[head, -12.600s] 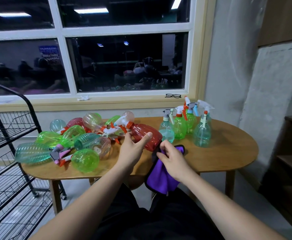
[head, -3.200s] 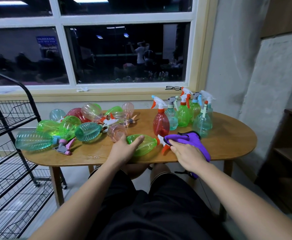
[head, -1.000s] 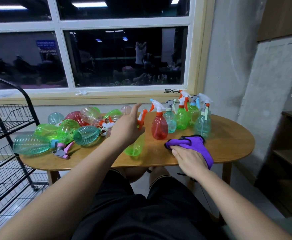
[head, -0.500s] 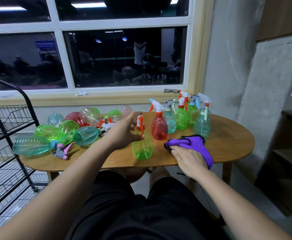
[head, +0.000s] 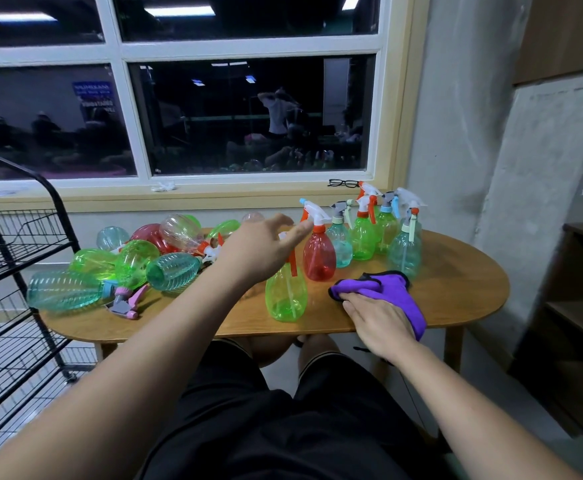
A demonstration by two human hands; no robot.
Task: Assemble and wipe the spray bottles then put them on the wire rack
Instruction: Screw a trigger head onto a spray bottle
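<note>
Black wire rack (head: 16, 244) at far left, beside the tabletop (head: 463, 282). On the tabletop's left half a heap of bottles (head: 134, 263) lies sideways (green, teal, red, clear) with a loose pink trigger head (head: 127, 301) at its front. Centre: the left hand (head: 259, 247), fingers loosely spread and grasping nothing, is over the trigger of an upright green spray bottle (head: 286, 296) near the front edge — contact cannot be told. Just behind it stands a red spray bottle (head: 319, 258). Further right, the right hand (head: 376, 320) rests flat, fingers straight, on a purple cloth (head: 387, 287); behind the cloth stands a cluster of upright assembled bottles (head: 383, 230).
</note>
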